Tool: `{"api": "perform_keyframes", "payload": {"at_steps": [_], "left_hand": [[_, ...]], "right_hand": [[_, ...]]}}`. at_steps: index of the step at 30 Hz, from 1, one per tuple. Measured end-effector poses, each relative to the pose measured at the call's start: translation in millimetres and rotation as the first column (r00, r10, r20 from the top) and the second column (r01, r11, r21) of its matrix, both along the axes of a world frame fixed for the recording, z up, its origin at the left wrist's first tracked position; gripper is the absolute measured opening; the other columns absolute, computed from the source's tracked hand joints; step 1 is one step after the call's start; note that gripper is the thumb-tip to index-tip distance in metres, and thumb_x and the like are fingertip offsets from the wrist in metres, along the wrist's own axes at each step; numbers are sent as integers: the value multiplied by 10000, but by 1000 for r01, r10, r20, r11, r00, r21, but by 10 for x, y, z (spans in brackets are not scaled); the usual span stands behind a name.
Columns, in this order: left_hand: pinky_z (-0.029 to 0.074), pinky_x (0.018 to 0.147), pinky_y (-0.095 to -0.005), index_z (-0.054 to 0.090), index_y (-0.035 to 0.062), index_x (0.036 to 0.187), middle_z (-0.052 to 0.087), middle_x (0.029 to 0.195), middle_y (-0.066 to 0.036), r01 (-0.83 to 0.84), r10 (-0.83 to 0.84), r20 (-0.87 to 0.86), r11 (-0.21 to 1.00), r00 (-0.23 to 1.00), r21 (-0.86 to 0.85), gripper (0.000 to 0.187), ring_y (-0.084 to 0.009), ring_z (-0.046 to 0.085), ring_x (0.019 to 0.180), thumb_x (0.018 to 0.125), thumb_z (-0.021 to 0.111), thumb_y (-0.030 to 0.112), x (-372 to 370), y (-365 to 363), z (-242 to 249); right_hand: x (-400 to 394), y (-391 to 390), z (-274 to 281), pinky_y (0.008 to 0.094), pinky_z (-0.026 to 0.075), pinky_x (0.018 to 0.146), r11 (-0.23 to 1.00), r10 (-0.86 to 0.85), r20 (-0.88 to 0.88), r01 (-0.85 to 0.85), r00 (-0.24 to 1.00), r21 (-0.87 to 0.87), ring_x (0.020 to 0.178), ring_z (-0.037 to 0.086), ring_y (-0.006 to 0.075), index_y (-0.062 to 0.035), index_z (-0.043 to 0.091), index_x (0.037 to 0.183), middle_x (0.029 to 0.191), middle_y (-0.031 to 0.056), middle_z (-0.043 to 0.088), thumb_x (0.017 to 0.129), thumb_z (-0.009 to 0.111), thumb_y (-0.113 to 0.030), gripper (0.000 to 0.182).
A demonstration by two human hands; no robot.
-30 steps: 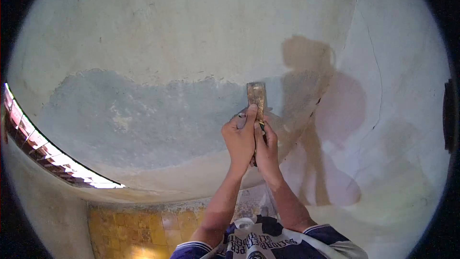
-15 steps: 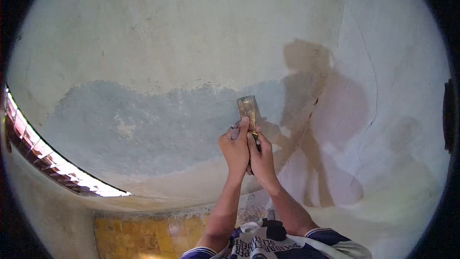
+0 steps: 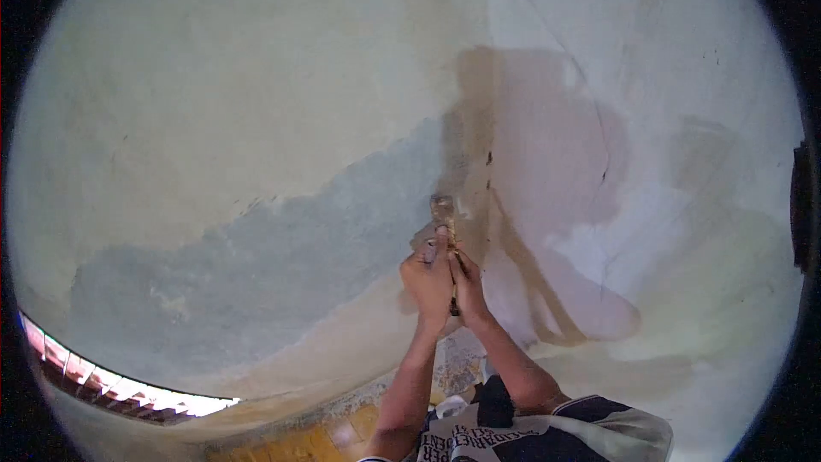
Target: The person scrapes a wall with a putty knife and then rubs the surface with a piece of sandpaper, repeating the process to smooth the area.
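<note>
Both my hands are raised together against a plaster wall (image 3: 256, 103). My left hand (image 3: 428, 281) and my right hand (image 3: 464, 291) are clasped around the handle of a flat metal scraper (image 3: 443, 212), whose rusty blade points up and lies against the wall. The blade sits at the right end of a large grey patch (image 3: 256, 274) where the pale coating is gone, close to the inner corner of two walls. My own shadow falls on the wall to the right of the hands.
The adjoining wall (image 3: 667, 162) on the right shows thin cracks and a paler area. A bright louvred opening (image 3: 128, 385) runs along the lower left. Yellow tiles (image 3: 342, 436) show at the bottom, beside my printed shirt (image 3: 547, 436).
The view has swung left and tilted, so the corner now sits mid-frame. My hands and the scraper have dropped slightly lower on the wall; the grip is unchanged.
</note>
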State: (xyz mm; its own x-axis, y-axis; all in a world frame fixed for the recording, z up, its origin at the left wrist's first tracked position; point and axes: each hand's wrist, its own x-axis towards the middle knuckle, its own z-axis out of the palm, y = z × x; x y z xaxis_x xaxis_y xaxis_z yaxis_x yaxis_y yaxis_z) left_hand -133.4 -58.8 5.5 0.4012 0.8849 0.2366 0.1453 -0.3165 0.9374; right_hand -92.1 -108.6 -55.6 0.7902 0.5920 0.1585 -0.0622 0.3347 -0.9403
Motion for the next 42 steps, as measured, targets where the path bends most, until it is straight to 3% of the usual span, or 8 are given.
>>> {"api": "perform_keyframes", "payload": {"at_steps": [3, 7, 13, 15, 19, 28, 37, 42], "left_hand": [[395, 514, -340, 639, -40, 749, 586, 570, -87, 38, -38, 37, 999, 999, 19, 316, -105, 451, 545, 929, 622, 219, 232, -117, 79], [414, 544, -332, 653, -50, 779, 603, 593, -108, 107, -102, -42, 985, 994, 133, 301, -114, 475, 557, 938, 606, 201, 589, -84, 66], [359, 474, -348, 602, -61, 693, 499, 521, -151, 120, -147, 230, 985, 962, 128, 358, -127, 371, 488, 930, 607, 207, 916, -129, 608], [339, 462, -316, 611, -50, 690, 492, 508, -92, -53, -8, 201, 954, 979, 295, 343, -95, 367, 497, 933, 608, 192, 954, -164, 412], [406, 558, -271, 665, -14, 784, 592, 626, -16, 14, -8, 85, 998, 996, -67, 261, -80, 469, 595, 928, 627, 200, 807, -229, 179], [290, 452, -243, 607, -12, 669, 485, 537, 46, -16, 78, 297, 979, 952, -203, 324, -29, 367, 535, 932, 633, 176, 1009, -409, 155], [301, 453, -250, 614, -12, 656, 478, 520, 41, -39, 75, 213, 984, 974, -172, 316, -33, 369, 538, 918, 642, 163, 723, -495, 226], [313, 452, -265, 597, -23, 659, 456, 503, 3, -159, 145, 163, 984, 976, 77, 326, -37, 368, 538, 914, 646, 173, 945, -428, 318]], "right_hand": [[146, -148, 168, 269, 458, 762, 998, 63, -302, -51, 951, 48, 844, 547, 115, -18, 563, 1197, 942, 34, 606, 1000, 462, -356, 404], [511, -151, 193, 268, 464, 680, 1000, 5, -241, 0, 970, 22, 767, 535, 108, -8, 557, 1196, 899, 31, 594, 1002, 454, -365, 418], [819, -160, 574, 302, 475, 678, 999, -6, -111, 1, 994, -48, 749, 552, 138, 12, 549, 1208, 895, 70, 595, 997, 466, -365, 440], [816, -240, 506, 326, 481, 757, 988, -18, -56, 9, 998, -156, 830, 588, 186, 31, 535, 1235, 962, 121, 613, 990, 481, -361, 466], [763, -321, 283, 380, 409, 990, 941, -46, 38, 56, 998, -334, 1121, 571, 308, 68, 468, 1320, 1205, 271, 578, 973, 512, -344, 540], [960, -486, 508, 351, 441, 923, 951, 71, 47, -53, 996, -306, 1046, 588, 259, 75, 462, 1322, 1144, 257, 603, 972, 523, -337, 543], [710, -562, 400, 330, 459, 835, 968, 82, 7, -78, 997, -239, 905, 580, 193, 38, 556, 1189, 968, 167, 633, 984, 498, -326, 421], [937, -480, 499, 295, 462, 777, 974, 124, -113, -142, 986, -175, 848, 559, 138, 34, 566, 1165, 935, 102, 625, 995, 476, -320, 402]]}}
